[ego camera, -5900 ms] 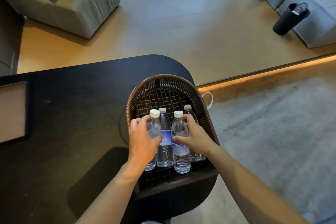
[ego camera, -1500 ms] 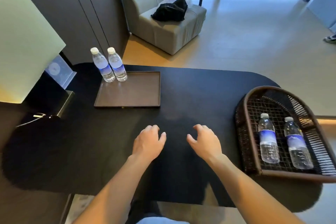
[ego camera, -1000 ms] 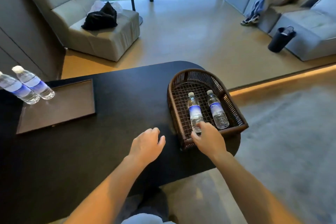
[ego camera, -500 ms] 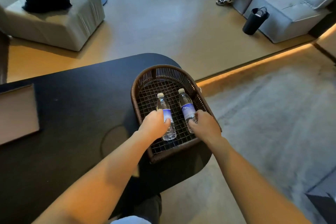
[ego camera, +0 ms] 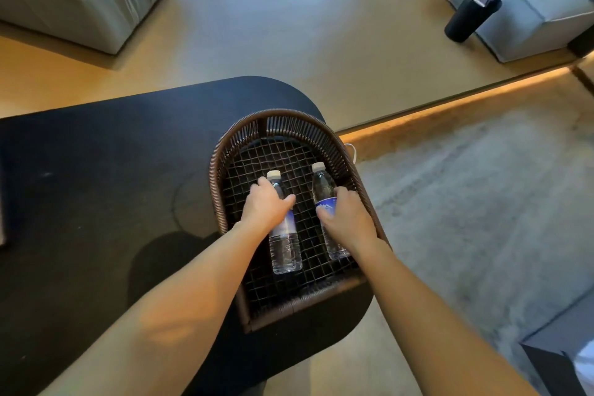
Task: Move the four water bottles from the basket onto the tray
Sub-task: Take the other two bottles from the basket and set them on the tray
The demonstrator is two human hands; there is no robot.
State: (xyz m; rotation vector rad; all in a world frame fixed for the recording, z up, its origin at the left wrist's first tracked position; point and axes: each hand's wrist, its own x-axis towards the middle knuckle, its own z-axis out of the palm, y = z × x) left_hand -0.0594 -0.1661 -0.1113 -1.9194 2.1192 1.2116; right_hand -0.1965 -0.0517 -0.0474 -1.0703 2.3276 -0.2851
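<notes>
Two bottles stood in the basket [ego camera: 221,170] on the dark surface [ego camera: 96,170], the left hand [ego camera: 265,204] closed around the left bottle [ego camera: 284,244] and the right hand [ego camera: 348,219] around the right bottle [ego camera: 323,185]; step judged: second pickup, next needing a lift clear of the rim toward the tray, out of view.

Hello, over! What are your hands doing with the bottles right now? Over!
Left hand gripping left bottle. Right hand gripping right bottle. Both bottles upright in the basket, not yet lifted. Nothing blocking.
</notes>
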